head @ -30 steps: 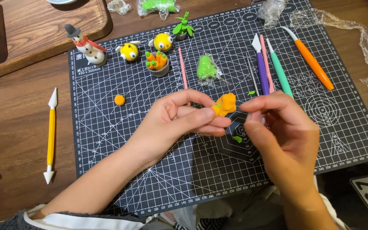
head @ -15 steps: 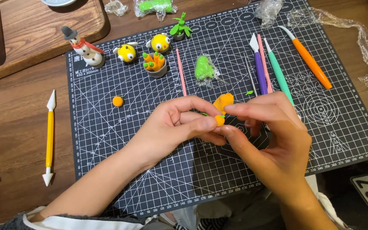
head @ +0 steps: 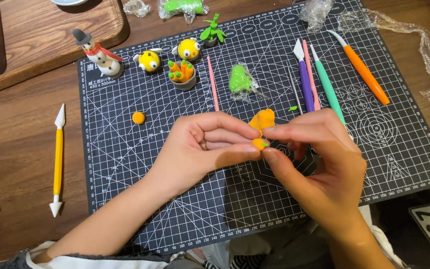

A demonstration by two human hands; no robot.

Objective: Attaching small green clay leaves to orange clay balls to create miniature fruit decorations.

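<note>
Head view shows a small orange clay ball [head: 260, 144] with a speck of green on it, pinched between the thumb and fingertips of the left hand [head: 202, 149]. The right hand [head: 319, 164] closes on the same ball from the other side, forefinger above and thumb below, so both hands grasp it at once. Just above the fingertips a flat orange clay piece [head: 263, 120] sticks up, touching the left fingers; whether it joins the ball is hidden.

Such clay is likely soft, light and slightly tacky, so it would dent under a firm squeeze; a gentle hold by the fingertips on its rounded sides, away from the green speck, looks safest.

Both hands hover over the middle of a dark cutting mat [head: 175, 214]. Near them lie a wrapped green lump [head: 240, 79], a pink stick [head: 213, 82] and several modelling tools [head: 307, 84]. Farther left sits another orange ball [head: 138, 117]; clay figures [head: 150, 60] line the mat's far edge, and a yellow tool [head: 57, 159] rests on the table.
</note>
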